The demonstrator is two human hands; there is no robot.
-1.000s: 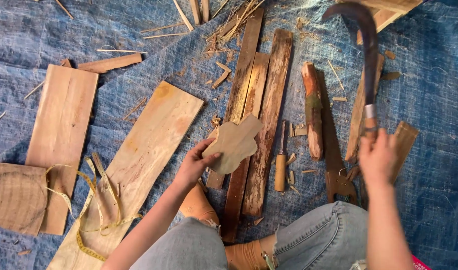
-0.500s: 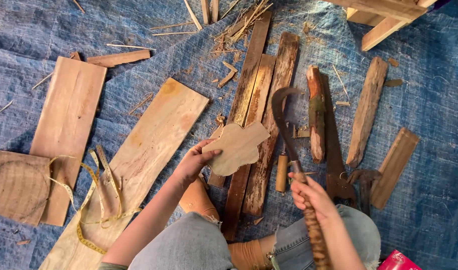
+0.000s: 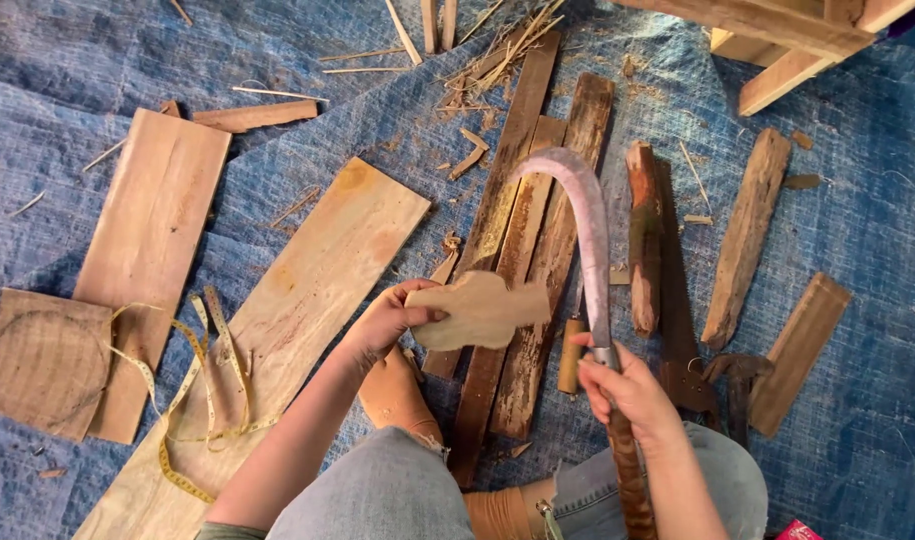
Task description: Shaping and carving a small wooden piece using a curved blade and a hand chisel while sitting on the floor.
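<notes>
My left hand (image 3: 385, 322) grips a small flat wooden cut-out (image 3: 480, 311) with a wavy outline, held level above the dark planks (image 3: 525, 240). My right hand (image 3: 627, 388) is closed on the handle of a curved sickle-like knife (image 3: 585, 225). Its hooked blade rises up and arcs to the left, ending above the cut-out, just right of it and apart from it. My bent knees in grey jeans fill the bottom edge.
A blue tarp (image 3: 857, 230) covers the ground. On it lie a long pale board (image 3: 297, 310), a wide plank (image 3: 152, 240), a square board (image 3: 42, 360) with a yellow tape measure (image 3: 192, 400), split wood sticks (image 3: 745, 235), a small wooden-handled tool (image 3: 571, 355) and shavings.
My right hand came down from the far right to the middle, carrying the knife. The blade now stands beside the cut-out. My left hand kept the cut-out nearly still.
</notes>
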